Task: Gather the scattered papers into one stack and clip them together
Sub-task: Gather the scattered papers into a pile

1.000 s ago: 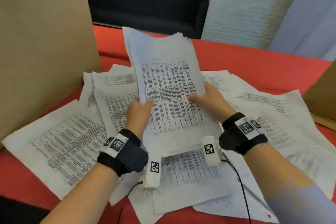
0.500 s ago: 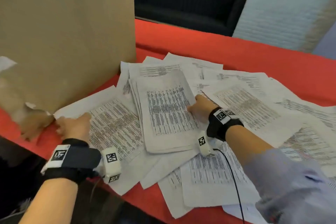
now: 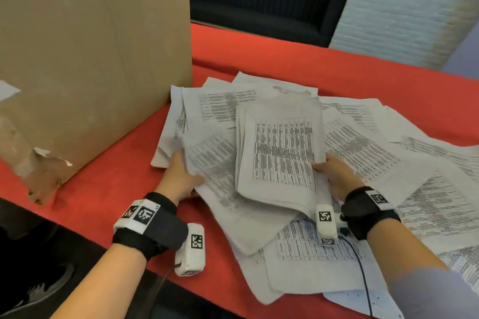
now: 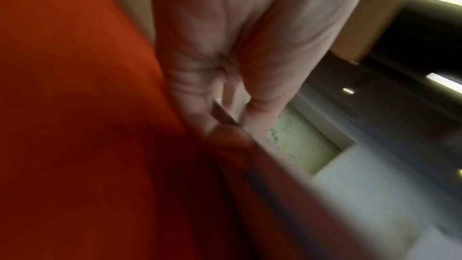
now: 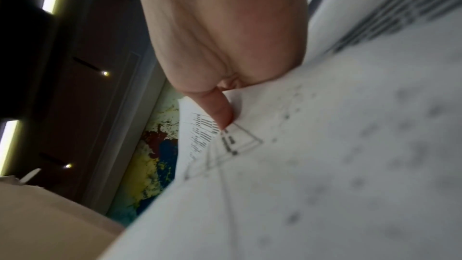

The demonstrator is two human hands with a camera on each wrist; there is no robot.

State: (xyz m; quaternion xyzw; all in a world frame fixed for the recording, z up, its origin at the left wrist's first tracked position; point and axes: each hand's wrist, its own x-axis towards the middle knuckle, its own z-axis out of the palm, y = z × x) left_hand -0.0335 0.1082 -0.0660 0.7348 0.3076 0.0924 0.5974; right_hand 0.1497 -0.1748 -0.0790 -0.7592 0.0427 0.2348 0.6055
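Note:
A stack of printed papers (image 3: 280, 153) lies tilted on top of the scattered sheets in the middle of the red table (image 3: 285, 59). My right hand (image 3: 329, 167) grips the stack's right edge, thumb on top (image 5: 222, 112) and fingers hidden beneath. My left hand (image 3: 178, 171) pinches the left edge of a loose printed sheet (image 3: 215, 163), which is lifted and bowed and runs under the stack. The left wrist view is blurred and shows my fingers (image 4: 225, 106) closed on a thin paper edge. No clip is in view.
A big cardboard box (image 3: 90, 59) stands at the left, close to the papers. Several loose sheets (image 3: 427, 202) spread to the right and toward the near table edge (image 3: 155, 274). A dark sofa (image 3: 259, 8) and a white panel stand behind the table.
The stack, held up in both hands a second ago, now lies on the pile. My left hand let go, took a loose sheet by the box and has drawn it rightward to the stack.

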